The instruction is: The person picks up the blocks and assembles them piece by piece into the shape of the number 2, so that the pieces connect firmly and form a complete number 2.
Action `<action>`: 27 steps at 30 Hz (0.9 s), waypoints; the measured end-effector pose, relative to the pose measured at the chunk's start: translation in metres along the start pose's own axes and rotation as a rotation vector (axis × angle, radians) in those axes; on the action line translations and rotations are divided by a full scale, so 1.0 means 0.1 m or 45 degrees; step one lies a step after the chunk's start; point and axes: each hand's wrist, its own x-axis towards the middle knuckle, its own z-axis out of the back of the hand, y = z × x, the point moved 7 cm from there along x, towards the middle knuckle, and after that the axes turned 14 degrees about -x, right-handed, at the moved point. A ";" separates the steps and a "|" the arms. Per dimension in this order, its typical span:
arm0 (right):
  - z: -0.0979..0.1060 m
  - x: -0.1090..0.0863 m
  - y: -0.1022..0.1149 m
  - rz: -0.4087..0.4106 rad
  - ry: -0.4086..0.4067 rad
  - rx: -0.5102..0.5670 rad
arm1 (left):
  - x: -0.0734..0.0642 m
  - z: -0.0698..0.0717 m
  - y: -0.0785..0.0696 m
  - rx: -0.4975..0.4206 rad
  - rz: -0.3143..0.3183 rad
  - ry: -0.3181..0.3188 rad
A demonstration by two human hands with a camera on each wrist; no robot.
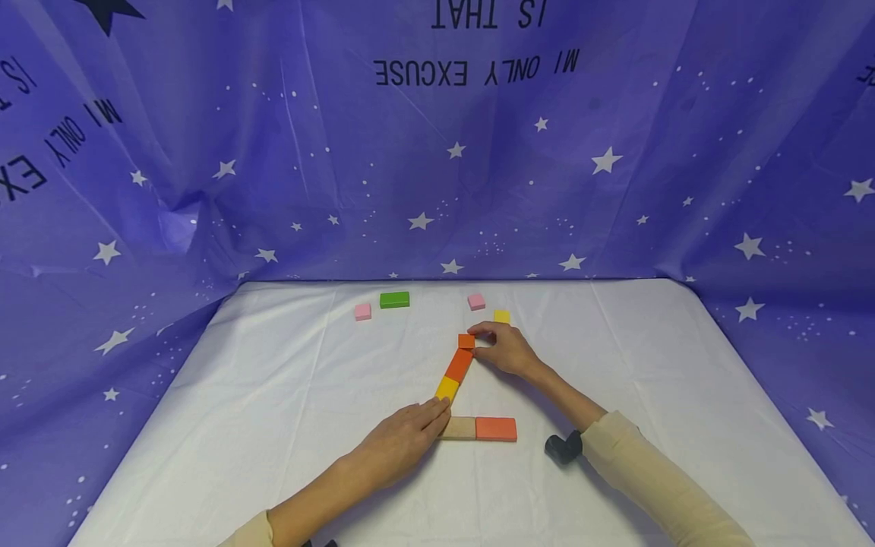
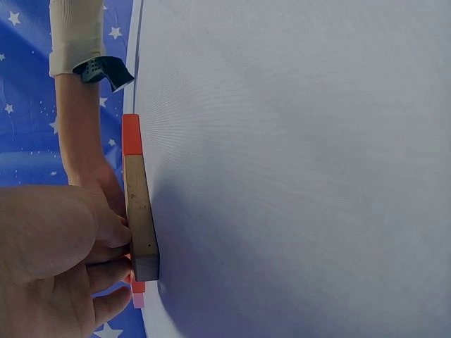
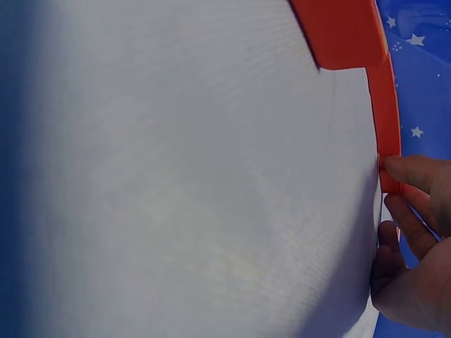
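My left hand (image 1: pixel 408 438) rests with fairly straight fingers at the near end of a yellow block (image 1: pixel 447 389) and over the left part of a plain wooden block (image 1: pixel 459 428). Above the yellow block, an orange-red block (image 1: pixel 459 366) continues the slanting line. At its far end sits a small orange block (image 1: pixel 466 341), which the thumb and fingertips of my right hand (image 1: pixel 507 351) pinch from the right. A coral-red block (image 1: pixel 496 429) lies end to end with the wooden one. In the left wrist view, fingers lie along the wooden block (image 2: pixel 141 211).
Toward the back of the white cloth (image 1: pixel 328 425) are a green block (image 1: pixel 394 300) and two pink blocks, one left (image 1: pixel 362 312) and one right (image 1: pixel 476 302). Another yellow block (image 1: pixel 502 316) lies just behind my right hand. A starry purple curtain (image 1: pixel 437 175) encloses the table's back and sides.
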 end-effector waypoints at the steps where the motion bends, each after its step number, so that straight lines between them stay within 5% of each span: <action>1: 0.00 0.00 0.00 0.001 0.000 0.000 | 0.00 0.00 0.00 -0.001 -0.003 -0.004; 18: 0.04 -0.01 0.00 -0.007 -0.003 0.012 | 0.00 0.02 0.00 0.009 0.008 0.009; 27: 0.25 -0.04 -0.09 -0.042 -0.077 0.092 | -0.01 0.03 -0.01 -0.001 -0.011 -0.003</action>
